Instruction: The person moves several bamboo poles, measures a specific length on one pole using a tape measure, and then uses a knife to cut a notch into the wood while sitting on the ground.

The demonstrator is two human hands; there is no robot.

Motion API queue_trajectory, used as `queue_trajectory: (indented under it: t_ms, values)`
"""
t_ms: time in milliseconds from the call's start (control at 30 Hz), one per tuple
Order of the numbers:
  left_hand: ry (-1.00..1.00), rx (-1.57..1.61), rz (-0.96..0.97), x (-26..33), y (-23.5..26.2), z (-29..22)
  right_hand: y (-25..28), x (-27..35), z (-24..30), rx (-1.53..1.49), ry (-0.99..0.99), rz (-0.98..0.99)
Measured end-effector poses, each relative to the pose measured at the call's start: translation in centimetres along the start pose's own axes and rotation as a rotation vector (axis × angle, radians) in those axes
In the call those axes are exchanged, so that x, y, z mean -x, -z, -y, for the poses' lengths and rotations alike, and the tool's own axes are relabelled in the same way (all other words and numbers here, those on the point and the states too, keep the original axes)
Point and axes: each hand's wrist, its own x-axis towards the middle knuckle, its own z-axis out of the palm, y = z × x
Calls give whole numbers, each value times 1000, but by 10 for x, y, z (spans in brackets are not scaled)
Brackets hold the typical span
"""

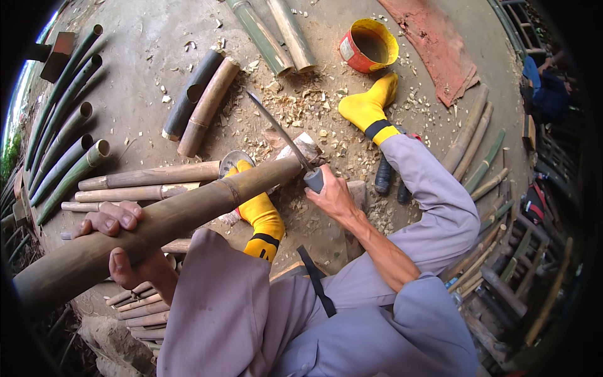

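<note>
My left hand (135,248) is wrapped around a thick brown bamboo pole (207,200), which slants from the lower left up to the middle. The far end of the pole lies by a pale wooden block (306,143). In my right hand (335,196) is a knife with a long, slightly curved blade (276,125) and a grey handle; my fingers are closed around that handle. The blade points up and left, past the pole's far end. Whether its edge touches the bamboo, I cannot tell.
Yellow-socked feet (367,107) stand among wood chips (295,103). Ahead is a red and yellow bucket (369,45) beside a red cloth (433,50). Two short bamboo pieces (207,103) lie left of centre. More bamboo poles (69,125) line the left; others (471,138) lie right.
</note>
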Motion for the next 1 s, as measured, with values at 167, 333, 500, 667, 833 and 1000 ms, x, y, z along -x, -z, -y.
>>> queue_trajectory:
  t_ms: [167,333,500,667,833,1000]
  values:
    - [-13,72,91,0,9,4,-7,12,-2,-139,239,-244]
    - [-22,19,226,-5,10,2,-4,3,-13,-25,-51,20]
    - [4,33,254,-12,8,2,-13,8,-8,-135,90,-118]
    - [139,-193,-351,-10,-51,-11,-11,-1,-21,-2,-19,56]
    - [37,-247,-462,-12,-16,-4,10,13,33,-152,137,-234]
    - [33,-210,-401,-6,-17,-8,-22,-1,-10,53,-109,23]
